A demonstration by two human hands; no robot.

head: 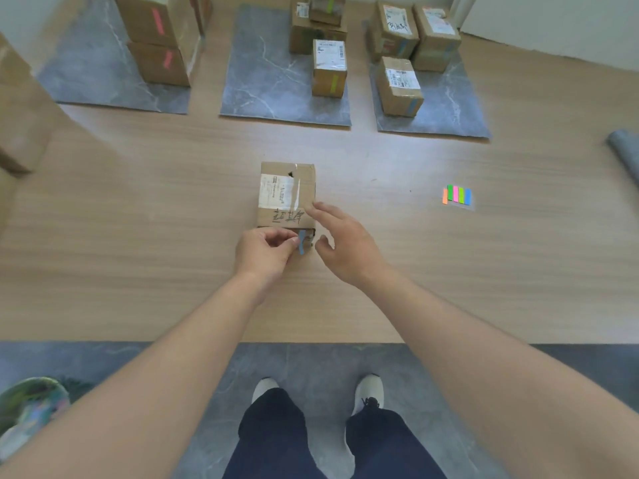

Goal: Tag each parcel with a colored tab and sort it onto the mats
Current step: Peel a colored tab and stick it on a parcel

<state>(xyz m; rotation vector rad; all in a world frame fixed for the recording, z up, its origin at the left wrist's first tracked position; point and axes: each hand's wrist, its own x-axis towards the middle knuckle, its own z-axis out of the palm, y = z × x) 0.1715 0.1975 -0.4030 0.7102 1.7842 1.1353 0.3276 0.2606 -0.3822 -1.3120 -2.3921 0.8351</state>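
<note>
Between the thumb and fingertips of my left hand (264, 252) I pinch a blue tab (301, 242), holding it upright against the near side of the parcel (287, 195), just under its top edge. My right hand (345, 244) is loose and spread, holding nothing. Its forefinger reaches over the parcel's near right corner, and I cannot tell whether it touches the cardboard.

The parcel stands in the middle of the wooden table (155, 209), right in front of me. It is a small brown cardboard box, worn at the edges, with a white shipping label under a strip of clear tape on top. A small dark hole shows near the far edge, and black handwriting runs across the near part of the lid.

Off to my right on the table lies a sheet of tabs (457, 195) in orange, green, pink and blue. Across the far side lie three grey mats. The left mat (86, 74) holds boxes with pink tabs, the middle mat (266, 74) boxes with green tabs, and the right mat (453, 108) boxes with blue tabs.
</note>
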